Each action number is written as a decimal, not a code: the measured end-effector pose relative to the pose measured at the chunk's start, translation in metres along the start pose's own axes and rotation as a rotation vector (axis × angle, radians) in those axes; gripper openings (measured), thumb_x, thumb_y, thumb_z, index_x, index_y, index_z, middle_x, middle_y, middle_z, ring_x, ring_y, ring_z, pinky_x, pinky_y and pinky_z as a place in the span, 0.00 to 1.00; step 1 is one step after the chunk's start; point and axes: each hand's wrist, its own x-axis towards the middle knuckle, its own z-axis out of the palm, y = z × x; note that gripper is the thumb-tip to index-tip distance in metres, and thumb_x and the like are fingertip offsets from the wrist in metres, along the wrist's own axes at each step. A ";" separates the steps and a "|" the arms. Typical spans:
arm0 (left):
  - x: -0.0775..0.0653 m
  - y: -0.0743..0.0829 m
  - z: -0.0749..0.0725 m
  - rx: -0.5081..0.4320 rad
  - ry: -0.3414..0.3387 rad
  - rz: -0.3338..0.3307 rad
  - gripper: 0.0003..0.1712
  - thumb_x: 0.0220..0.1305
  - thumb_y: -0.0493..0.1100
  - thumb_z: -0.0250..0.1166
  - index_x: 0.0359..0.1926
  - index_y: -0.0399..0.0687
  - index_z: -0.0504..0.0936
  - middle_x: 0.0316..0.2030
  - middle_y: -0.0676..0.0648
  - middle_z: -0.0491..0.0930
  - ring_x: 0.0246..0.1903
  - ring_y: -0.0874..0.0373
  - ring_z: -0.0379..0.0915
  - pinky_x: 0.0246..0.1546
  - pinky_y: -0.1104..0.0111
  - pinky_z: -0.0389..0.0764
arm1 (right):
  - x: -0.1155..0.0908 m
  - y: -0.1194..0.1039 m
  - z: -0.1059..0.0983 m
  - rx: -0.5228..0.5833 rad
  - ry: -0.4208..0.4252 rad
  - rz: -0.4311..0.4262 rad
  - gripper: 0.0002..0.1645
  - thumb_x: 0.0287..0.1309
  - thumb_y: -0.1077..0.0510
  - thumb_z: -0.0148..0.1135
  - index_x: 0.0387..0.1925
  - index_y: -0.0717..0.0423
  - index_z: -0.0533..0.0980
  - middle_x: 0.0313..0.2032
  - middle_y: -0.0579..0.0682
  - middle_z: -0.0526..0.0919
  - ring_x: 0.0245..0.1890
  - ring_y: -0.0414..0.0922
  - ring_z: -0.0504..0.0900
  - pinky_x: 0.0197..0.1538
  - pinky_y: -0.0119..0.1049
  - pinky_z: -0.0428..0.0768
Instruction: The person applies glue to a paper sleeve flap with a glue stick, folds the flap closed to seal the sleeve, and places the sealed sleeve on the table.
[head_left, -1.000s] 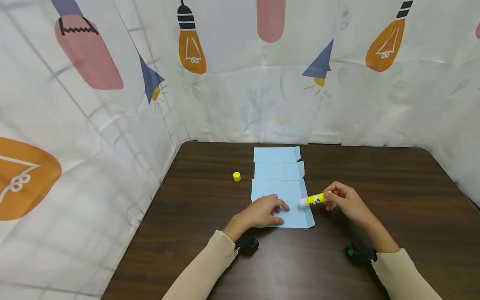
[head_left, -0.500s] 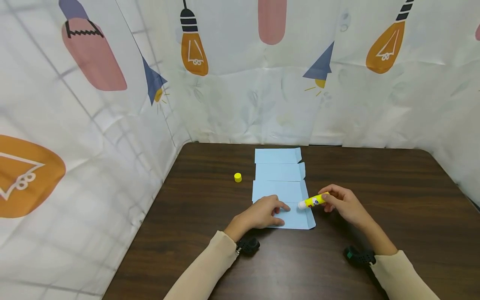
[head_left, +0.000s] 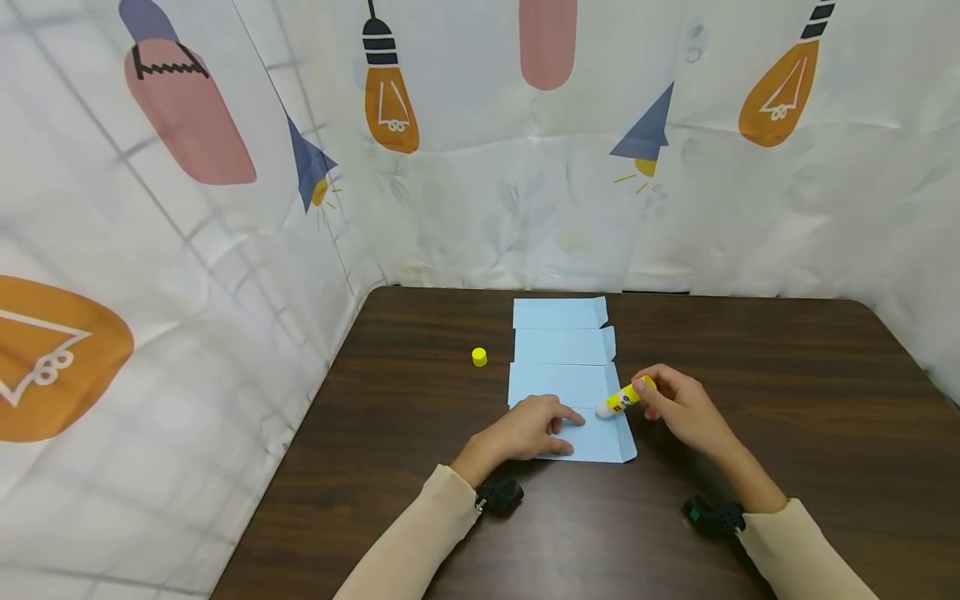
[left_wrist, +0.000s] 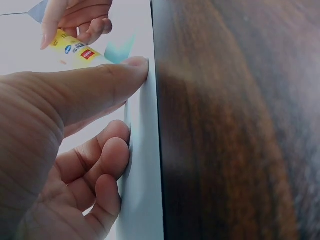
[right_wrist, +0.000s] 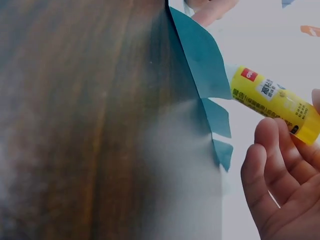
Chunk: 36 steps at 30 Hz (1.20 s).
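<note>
A light blue sheet of paper (head_left: 562, 387) with creases across it and flaps along its right edge lies flat on the table. My left hand (head_left: 528, 429) rests on its near part, thumb and index finger pressing the sheet down. In the left wrist view the thumb (left_wrist: 100, 87) lies by the paper's near edge, and the other fingers are partly bent. My right hand (head_left: 686, 412) pinches a yellow glue stick (head_left: 624, 398) by its back end. The stick's white uncapped tip points down-left at the paper, near the right-hand flap (right_wrist: 202, 57); whether it touches cannot be told.
A yellow cap (head_left: 479, 357) stands on the dark wooden table (head_left: 405, 400), left of the paper. A printed white curtain (head_left: 480, 208) hangs behind the table and along its left side. Each wrist wears a black camera (head_left: 501, 496).
My right hand has moved slightly left, and the glue stick is tilted more steeply, its tip a little farther in over the paper. My left hand keeps its place on the sheet.
</note>
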 end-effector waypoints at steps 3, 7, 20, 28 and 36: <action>0.001 0.001 0.000 -0.003 0.002 0.000 0.25 0.62 0.48 0.75 0.61 0.57 0.85 0.29 0.56 0.73 0.27 0.67 0.65 0.30 0.78 0.69 | 0.000 -0.003 0.001 -0.045 0.006 -0.017 0.18 0.74 0.44 0.58 0.49 0.53 0.78 0.31 0.55 0.80 0.27 0.46 0.79 0.30 0.35 0.77; 0.001 0.003 0.000 -0.005 0.005 -0.013 0.24 0.62 0.48 0.75 0.60 0.57 0.85 0.29 0.56 0.73 0.26 0.67 0.65 0.29 0.78 0.68 | -0.001 -0.006 0.002 -0.086 0.004 -0.037 0.17 0.73 0.44 0.58 0.50 0.51 0.78 0.32 0.53 0.81 0.27 0.46 0.79 0.28 0.35 0.75; 0.001 0.002 -0.003 -0.021 -0.004 -0.029 0.24 0.62 0.47 0.75 0.60 0.56 0.85 0.29 0.54 0.74 0.26 0.66 0.65 0.29 0.77 0.68 | 0.000 -0.005 -0.002 -0.095 -0.029 -0.045 0.18 0.68 0.50 0.66 0.52 0.56 0.78 0.36 0.53 0.83 0.26 0.43 0.78 0.29 0.33 0.78; 0.002 0.002 -0.001 -0.005 -0.009 -0.014 0.24 0.63 0.48 0.74 0.61 0.57 0.85 0.29 0.56 0.74 0.26 0.66 0.65 0.29 0.77 0.68 | 0.003 0.016 -0.007 0.070 -0.091 -0.032 0.17 0.71 0.54 0.62 0.51 0.63 0.76 0.36 0.60 0.83 0.29 0.45 0.83 0.35 0.36 0.86; 0.002 0.000 0.000 -0.010 -0.006 -0.016 0.25 0.63 0.48 0.75 0.61 0.57 0.85 0.29 0.56 0.73 0.26 0.66 0.65 0.29 0.77 0.68 | 0.005 0.028 -0.011 0.195 -0.126 0.038 0.21 0.72 0.54 0.62 0.54 0.67 0.75 0.41 0.61 0.83 0.35 0.44 0.87 0.39 0.37 0.88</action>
